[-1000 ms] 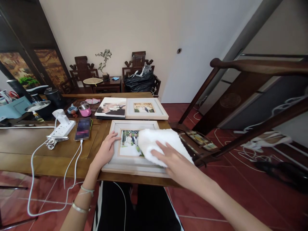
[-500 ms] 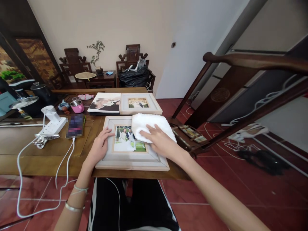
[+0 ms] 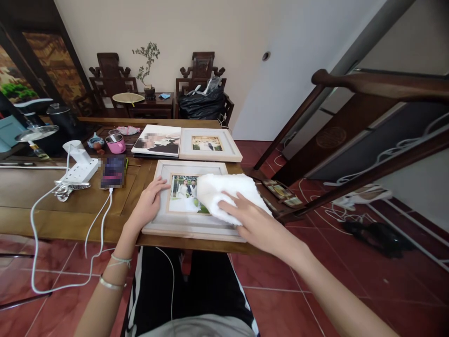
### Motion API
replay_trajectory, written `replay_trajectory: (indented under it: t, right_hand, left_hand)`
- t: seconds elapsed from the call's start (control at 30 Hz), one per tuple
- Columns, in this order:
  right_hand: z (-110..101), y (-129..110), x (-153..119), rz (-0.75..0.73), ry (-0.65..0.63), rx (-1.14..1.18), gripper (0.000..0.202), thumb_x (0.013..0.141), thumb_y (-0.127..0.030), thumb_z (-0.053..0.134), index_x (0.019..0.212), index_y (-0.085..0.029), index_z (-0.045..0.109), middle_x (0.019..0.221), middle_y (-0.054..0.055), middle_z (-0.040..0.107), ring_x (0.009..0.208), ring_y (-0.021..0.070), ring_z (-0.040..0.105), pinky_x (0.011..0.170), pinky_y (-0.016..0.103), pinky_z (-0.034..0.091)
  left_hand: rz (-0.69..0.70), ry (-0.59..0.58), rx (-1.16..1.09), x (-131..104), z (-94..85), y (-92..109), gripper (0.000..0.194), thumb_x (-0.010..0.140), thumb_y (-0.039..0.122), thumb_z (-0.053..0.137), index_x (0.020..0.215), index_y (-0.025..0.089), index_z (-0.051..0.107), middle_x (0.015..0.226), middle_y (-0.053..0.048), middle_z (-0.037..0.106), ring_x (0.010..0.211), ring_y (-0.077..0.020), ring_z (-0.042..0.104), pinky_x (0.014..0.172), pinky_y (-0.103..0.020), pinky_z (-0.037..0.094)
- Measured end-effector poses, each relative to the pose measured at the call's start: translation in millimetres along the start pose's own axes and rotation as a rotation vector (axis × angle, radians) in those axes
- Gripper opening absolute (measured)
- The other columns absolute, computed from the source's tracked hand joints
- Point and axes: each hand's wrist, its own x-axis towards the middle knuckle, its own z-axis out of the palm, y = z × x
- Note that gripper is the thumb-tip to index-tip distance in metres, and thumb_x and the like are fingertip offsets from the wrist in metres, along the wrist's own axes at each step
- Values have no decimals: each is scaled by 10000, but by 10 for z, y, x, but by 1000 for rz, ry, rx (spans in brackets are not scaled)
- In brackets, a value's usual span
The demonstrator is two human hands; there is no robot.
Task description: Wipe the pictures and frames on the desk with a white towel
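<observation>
Brown table (image 3: 31, 199) is filling the middle ground, red tiles (image 3: 266, 281) showing below, pale wall (image 3: 217, 28) standing behind. I am watching remotely through the head view. Frame (image 3: 185, 220) is lying flat, face up, near the table's near edge, right of the phone (image 3: 112, 172). Left hand (image 3: 149, 201) is resting on its left border, fingers slightly parted, not pinching anything I can see. Right hand (image 3: 255, 223) is lying over the cloth (image 3: 236, 182), fingers spread; its thumb is hiding, so I can't tell whether it is pinching.

Handling, judging by eye: I am reckoning the frame stiff and fairly light, its wood likely giving decent grip. I can't tell whether glass is covering the photo (image 3: 184, 194); I am treating that face as fragile, maybe slippery. I'd be taking it by the left and right outer edges. Cloth is looking soft and limp; I'd be bunching its middle.

Looks: frame is showing pale wood, a wide greyish-white border, a thin tan inner edge. Cloth is looking white, fluffy, overlapping the photo's right part and overhanging the frame's right side.
</observation>
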Motion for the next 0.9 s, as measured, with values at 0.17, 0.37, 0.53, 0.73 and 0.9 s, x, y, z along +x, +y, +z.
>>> replay_trajectory:
  t: [0.17,0.37,0.53,0.73,0.9]
  right_hand:
    - [145,353,505,55,180,-56,603,711,10,411,1300,-114,453,1361,204,479,1349,304,335,1074,511,291]
    - [215,469,739,29,232,-61,537,768,-24,407,1289,-143,465,1316,177,539,1340,307,350,1057,546,280]
    - [205,183,362,-63,165,-88,575,690,27,424,1234,-128,529,1268,199,571,1350,313,336,1092,565,237]
    - [7,-130,-153,-137,17,28,660,654,37,426,1257,-214,519,1333,142,539,1354,273,340,1100,550,274]
    - [38,-98,-103,-101,4,49,728,592,51,414,1264,-211,518,1412,131,463,1383,254,278,1122,516,254]
  left_hand:
    - [12,-6,12,2,-8,-3,389,880,100,332,1119,174,630,1304,-87,578,1340,-219,405,1122,-465,324]
    - [1,12,0,-2,-13,22,396,871,92,343,1127,179,632,1299,-85,582,1332,-219,416,1121,-474,326]
    - [-16,20,-24,-2,-1,32,399,865,81,345,1121,178,636,1297,-83,584,1334,-217,414,1124,-471,321]
    - [-15,19,-25,-14,16,-1,401,870,77,340,1126,181,630,1306,-84,576,1342,-215,403,1122,-478,321]
    - [-2,4,-9,-20,14,-21,397,887,91,326,1127,173,631,1311,-94,570,1345,-211,397,1124,-472,320]
